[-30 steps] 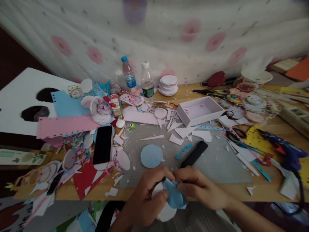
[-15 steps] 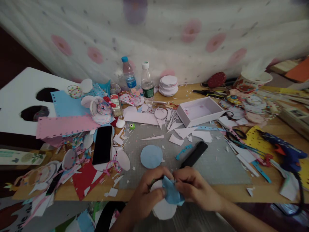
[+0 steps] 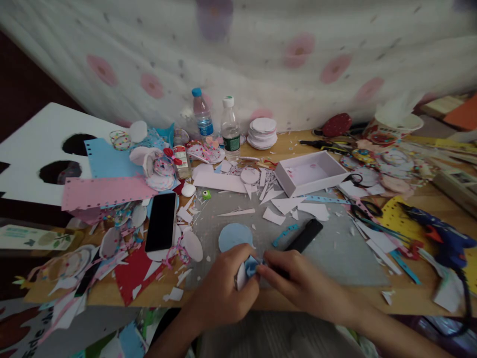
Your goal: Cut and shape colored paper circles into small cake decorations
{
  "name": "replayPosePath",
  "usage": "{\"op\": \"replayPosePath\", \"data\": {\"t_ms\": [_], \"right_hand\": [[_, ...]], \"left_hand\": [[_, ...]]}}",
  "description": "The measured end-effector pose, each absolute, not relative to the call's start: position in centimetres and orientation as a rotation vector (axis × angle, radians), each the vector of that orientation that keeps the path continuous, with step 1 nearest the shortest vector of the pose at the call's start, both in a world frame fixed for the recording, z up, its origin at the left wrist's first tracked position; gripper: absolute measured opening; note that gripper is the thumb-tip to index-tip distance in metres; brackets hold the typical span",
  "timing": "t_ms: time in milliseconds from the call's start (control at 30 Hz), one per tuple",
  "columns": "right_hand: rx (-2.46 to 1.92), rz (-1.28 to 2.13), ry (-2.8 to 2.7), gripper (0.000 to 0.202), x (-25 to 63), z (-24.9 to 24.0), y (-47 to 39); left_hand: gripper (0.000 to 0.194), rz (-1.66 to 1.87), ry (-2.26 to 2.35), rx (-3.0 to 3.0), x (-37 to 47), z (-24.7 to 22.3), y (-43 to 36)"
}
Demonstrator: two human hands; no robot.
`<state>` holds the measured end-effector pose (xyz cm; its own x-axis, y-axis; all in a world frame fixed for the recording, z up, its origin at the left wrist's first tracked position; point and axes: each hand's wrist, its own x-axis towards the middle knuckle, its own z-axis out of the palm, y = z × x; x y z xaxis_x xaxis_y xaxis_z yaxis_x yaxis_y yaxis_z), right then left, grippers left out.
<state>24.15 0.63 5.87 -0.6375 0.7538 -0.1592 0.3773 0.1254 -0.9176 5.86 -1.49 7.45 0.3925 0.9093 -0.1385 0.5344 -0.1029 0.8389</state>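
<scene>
My left hand is closed around a white round piece and a crumpled light blue piece at the table's front edge. The fingertips of my right hand pinch the blue piece from the right side. Most of the white piece is hidden by my left fingers. Just beyond my left hand, a light blue disc lies flat on the grey cutting mat. A black tool handle lies on the mat beyond my right hand, its near end hidden.
White paper scraps and an open white box lie behind the mat. A phone is at the left, with two bottles at the back. Scissors and a blue glue gun lie at the right.
My left hand has turned and closed further over the white piece, which was more exposed before. Both hands have moved slightly up, and the blue piece is bunched smaller between them.
</scene>
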Motion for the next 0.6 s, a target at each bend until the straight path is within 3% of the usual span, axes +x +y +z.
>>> {"op": "replayPosePath", "data": {"t_ms": [167,333,500,600], "right_hand": [[-1.005,1.435,-2.194,0.03,24.8,5.5,-0.5],[-1.06,1.23,-2.085,0.038,28.0,6.6,-0.1],[-1.095,1.154,-2.277,0.026,28.8,8.2,1.3],[-1.03,1.191,-2.442,0.021,27.6,8.4,1.6]], "left_hand": [[0.007,0.605,1.175,1.524,6.1,7.5,-1.8],[0.005,0.672,0.727,1.005,3.9,7.1,-1.5],[0.014,0.752,0.977,1.287,3.3,7.7,-1.0],[0.008,0.665,1.111,1.521,4.8,8.5,-1.0]]}}
